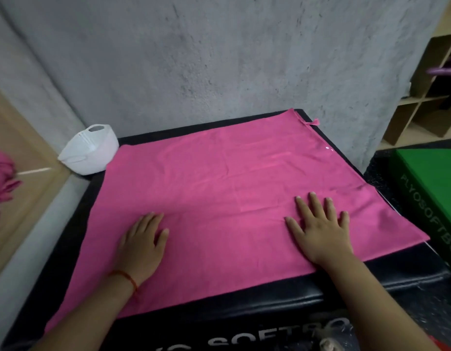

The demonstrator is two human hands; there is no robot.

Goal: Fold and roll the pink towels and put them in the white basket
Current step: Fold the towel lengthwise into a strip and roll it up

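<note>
A bright pink, thin rectangular cloth towel (pixel 232 198) is spread open in a single layer across the top of a black padded vinyl box (pixel 270 295), lying slightly askew, so that its near right corner juts past the box edge and its near left corner hangs over the front. Faint creases are seen running across its middle. The left hand (pixel 143 247) and the right hand (pixel 320 229) are both laid flat on the near half of the towel, palms down and well apart; nothing is grasped by either, and the right hand's fingers are straight and spread. The step is judged to be smoothing before the first fold. It would be done well if the creases were pressed outward from the middle, the overhanging corners were drawn back onto the box, and the edges were matched exactly, so that an even roll results. A small white plastic basket with a cut-out handle (pixel 90 153) stands just beside the towel's far left corner, against a grey concrete wall (pixel 194 59). A heap of crumpled pink cloth (pixel 1 178) is seen at the far left edge, a green padded box (pixel 432 178) to the right, and wooden cubby shelving (pixel 422 97) beyond it.
</note>
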